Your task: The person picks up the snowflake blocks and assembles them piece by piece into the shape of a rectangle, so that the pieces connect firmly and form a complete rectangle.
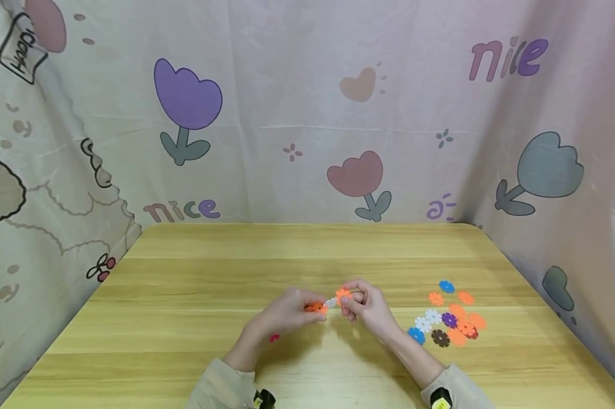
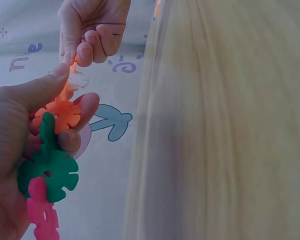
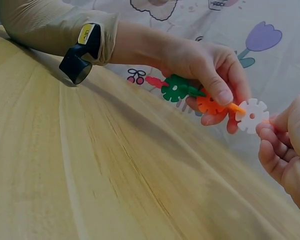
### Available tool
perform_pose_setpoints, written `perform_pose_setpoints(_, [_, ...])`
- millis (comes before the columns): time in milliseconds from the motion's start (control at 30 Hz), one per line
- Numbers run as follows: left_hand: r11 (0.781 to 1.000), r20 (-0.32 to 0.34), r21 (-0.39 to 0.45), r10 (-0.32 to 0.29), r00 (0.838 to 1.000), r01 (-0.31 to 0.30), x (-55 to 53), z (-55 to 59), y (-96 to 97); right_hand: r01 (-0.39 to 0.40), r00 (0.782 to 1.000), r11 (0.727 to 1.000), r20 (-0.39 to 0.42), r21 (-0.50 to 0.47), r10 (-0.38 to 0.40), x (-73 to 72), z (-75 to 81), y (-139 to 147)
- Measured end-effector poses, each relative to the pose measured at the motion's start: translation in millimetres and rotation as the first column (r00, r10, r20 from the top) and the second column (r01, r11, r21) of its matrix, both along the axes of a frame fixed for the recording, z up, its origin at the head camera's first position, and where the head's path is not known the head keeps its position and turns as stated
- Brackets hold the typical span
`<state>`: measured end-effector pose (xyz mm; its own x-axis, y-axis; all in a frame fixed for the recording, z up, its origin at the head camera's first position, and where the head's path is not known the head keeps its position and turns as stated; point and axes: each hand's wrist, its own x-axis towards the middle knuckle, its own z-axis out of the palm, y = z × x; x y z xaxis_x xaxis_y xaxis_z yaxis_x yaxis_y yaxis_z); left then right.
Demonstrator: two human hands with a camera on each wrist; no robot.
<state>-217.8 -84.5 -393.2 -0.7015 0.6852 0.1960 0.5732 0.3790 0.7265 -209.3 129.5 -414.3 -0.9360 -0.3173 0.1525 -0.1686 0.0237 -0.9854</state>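
Your left hand pinches the disc chain, above mid-table; your right hand pinches an orange disc at its 3 o'clock end; loose discs at 3, near your right forearm; wood-grain table; printed curtain at 10, 12, 2.

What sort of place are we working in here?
Probably an indoor tabletop set up for recording handwork: a wood-grain table, printed cloth hanging behind it and along both sides, and loose notched discs lying on the tabletop.
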Motion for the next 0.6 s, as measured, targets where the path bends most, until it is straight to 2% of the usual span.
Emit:
perform_pose_setpoints(233, [1.000,0.006,-0.030,-0.010,1.000,0.010,-0.1,-2.2,1.6,0.011,1.000,1.000,0.019,-0.008,-0.010,2.7,-2.1,-5.0])
perform_pose_setpoints(467, [0.998,0.000,-0.035,0.049,0.999,-0.049,-1.3,-6.0,2.5,0.059,0.997,0.997,0.039,0.051,-0.061,0.4,-3.0,-4.3])
perform_pose_setpoints(600, [0.997,0.006,-0.031,0.073,0.997,-0.073,-1.7,-5.7,3.0,0.093,0.995,0.990,0.019,0.108,-0.096,-2.8,-3.1,-3.1])
